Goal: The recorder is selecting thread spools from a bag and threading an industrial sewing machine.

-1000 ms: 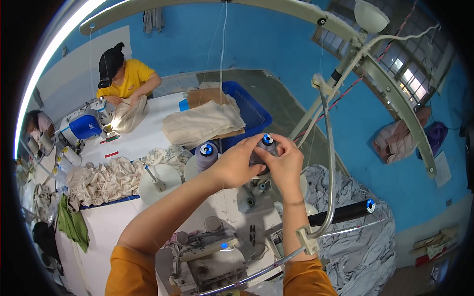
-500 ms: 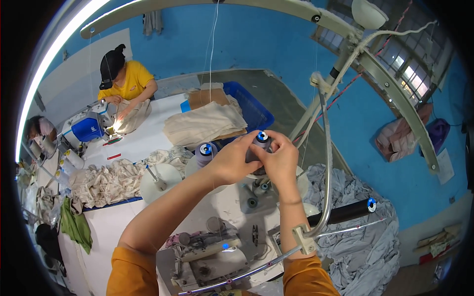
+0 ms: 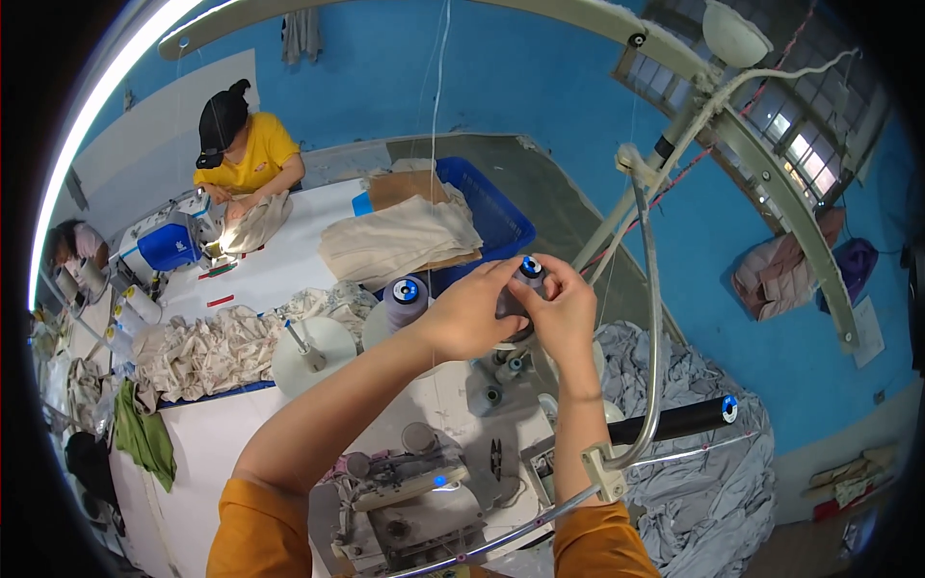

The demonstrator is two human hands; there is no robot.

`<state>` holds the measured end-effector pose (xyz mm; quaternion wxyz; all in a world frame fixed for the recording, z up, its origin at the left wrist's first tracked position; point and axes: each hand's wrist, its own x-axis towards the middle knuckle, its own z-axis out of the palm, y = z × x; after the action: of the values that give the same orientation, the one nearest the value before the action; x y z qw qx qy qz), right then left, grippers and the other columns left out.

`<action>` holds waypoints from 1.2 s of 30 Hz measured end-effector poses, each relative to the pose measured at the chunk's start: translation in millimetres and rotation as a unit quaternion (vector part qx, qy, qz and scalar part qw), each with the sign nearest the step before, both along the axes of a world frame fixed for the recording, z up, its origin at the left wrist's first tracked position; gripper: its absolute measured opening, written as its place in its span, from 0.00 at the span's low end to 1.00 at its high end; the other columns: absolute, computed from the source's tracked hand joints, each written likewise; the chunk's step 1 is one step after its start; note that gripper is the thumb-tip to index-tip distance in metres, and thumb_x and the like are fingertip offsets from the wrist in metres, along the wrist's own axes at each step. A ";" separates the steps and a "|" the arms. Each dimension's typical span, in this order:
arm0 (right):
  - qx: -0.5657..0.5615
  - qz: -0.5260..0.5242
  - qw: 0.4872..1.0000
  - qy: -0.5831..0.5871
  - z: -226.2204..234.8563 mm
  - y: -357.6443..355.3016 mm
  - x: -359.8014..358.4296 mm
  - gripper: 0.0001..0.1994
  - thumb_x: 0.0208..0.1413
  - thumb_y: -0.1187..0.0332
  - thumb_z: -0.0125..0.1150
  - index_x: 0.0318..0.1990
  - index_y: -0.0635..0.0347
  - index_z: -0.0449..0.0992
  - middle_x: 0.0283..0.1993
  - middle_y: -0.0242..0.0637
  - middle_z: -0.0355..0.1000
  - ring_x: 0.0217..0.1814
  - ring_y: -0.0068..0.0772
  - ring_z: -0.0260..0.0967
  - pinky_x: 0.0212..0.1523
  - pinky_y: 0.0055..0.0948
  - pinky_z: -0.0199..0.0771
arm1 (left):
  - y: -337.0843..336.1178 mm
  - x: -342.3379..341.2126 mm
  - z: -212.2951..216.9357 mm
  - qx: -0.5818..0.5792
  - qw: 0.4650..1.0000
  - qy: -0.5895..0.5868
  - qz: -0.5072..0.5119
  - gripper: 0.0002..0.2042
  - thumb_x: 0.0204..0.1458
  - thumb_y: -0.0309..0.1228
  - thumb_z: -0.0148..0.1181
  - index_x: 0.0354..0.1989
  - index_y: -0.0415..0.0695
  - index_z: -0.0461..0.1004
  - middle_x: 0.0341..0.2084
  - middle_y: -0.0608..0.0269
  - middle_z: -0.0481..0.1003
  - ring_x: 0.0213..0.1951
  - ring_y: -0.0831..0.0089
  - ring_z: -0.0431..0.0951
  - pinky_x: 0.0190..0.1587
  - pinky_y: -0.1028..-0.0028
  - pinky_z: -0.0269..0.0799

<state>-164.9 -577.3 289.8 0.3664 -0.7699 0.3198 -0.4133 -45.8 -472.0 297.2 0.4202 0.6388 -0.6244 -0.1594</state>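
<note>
Room: a blue wall (image 3: 568, 106) backs the workshop; at upper left a co-worker in yellow (image 3: 260, 159) bends over beige cloth.
Tabletop: the white table (image 3: 217, 448) spreads beneath the left forearm, a ruffled beige pile (image 3: 207, 356) along its far side.
Grey heap: crumpled fabric (image 3: 708, 482) lies to the right.
Basket: blue (image 3: 506, 226), beyond the hands, beside folded beige cloth (image 3: 400, 236).
Grip: the left hand (image 3: 467, 313) and right hand (image 3: 564, 313) curl closed around one thread cone (image 3: 529, 270) from either side, thumbs in front.
Cut off: the sewing machine (image 3: 414, 525) runs to the lower edge, crossed by a metal rod.
Hidden: fingers cover most of the held cone; whether its base is seated cannot be told.
Right edge: a curved metal pole (image 3: 647, 318) rises beside the right hand, with a gap between.
Left edge: a second cone (image 3: 405, 303) stands just beside the left hand.
</note>
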 end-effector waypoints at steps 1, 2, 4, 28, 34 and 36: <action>0.001 -0.001 1.000 0.000 0.4 0.5 -0.1 0.19 0.40 0.73 0.73 0.42 0.66 0.77 0.22 0.26 0.60 0.22 0.17 0.52 0.22 0.21 0.56 | 0.5 0.7 -0.7 0.006 1.000 0.014 0.000 0.36 0.45 0.33 0.64 0.63 0.37 0.55 0.56 0.43 0.64 0.57 0.50 0.65 0.58 0.63 0.63; -0.005 -0.002 1.000 0.003 1.1 1.2 -0.5 0.19 0.40 0.73 0.73 0.42 0.66 0.77 0.22 0.27 0.61 0.22 0.17 0.53 0.22 0.21 0.57 | 0.8 1.1 -1.1 0.011 1.000 0.027 0.000 0.36 0.45 0.33 0.64 0.63 0.36 0.55 0.56 0.43 0.64 0.57 0.50 0.66 0.58 0.64 0.64; -0.011 -0.004 1.000 0.006 1.4 2.3 -1.2 0.19 0.40 0.73 0.73 0.42 0.66 0.77 0.23 0.27 0.62 0.22 0.17 0.54 0.22 0.22 0.57 | 1.9 -0.5 1.8 0.022 0.999 0.037 0.000 0.36 0.45 0.33 0.64 0.63 0.36 0.55 0.56 0.43 0.64 0.57 0.50 0.66 0.58 0.64 0.64; -0.070 0.009 0.997 0.017 4.3 11.1 3.9 0.19 0.37 0.74 0.73 0.41 0.64 0.78 0.26 0.35 0.66 0.22 0.25 0.58 0.24 0.27 0.62 | 7.0 3.9 4.7 0.029 0.996 0.078 -0.002 0.37 0.43 0.34 0.65 0.62 0.38 0.56 0.55 0.43 0.65 0.56 0.49 0.67 0.57 0.62 0.65; -0.024 0.022 0.999 -0.002 1.0 8.8 -1.2 0.20 0.39 0.75 0.73 0.43 0.64 0.78 0.21 0.19 0.54 0.23 0.12 0.49 0.22 0.17 0.52 | 5.9 3.5 1.1 0.014 0.999 0.036 -0.004 0.37 0.44 0.33 0.64 0.63 0.37 0.55 0.56 0.42 0.65 0.57 0.49 0.66 0.58 0.63 0.63; -0.020 0.019 1.000 -0.009 -2.5 4.5 -1.7 0.20 0.39 0.75 0.73 0.43 0.63 0.78 0.21 0.19 0.54 0.22 0.12 0.48 0.22 0.16 0.52 | 4.1 2.5 1.3 0.021 0.999 0.025 -0.006 0.37 0.44 0.33 0.64 0.63 0.37 0.55 0.56 0.42 0.64 0.58 0.49 0.65 0.59 0.63 0.63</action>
<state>-166.6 -572.8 287.4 0.3614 -0.7794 0.2938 -0.4191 -43.3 -467.9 298.6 0.4211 0.6398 -0.6138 -0.1913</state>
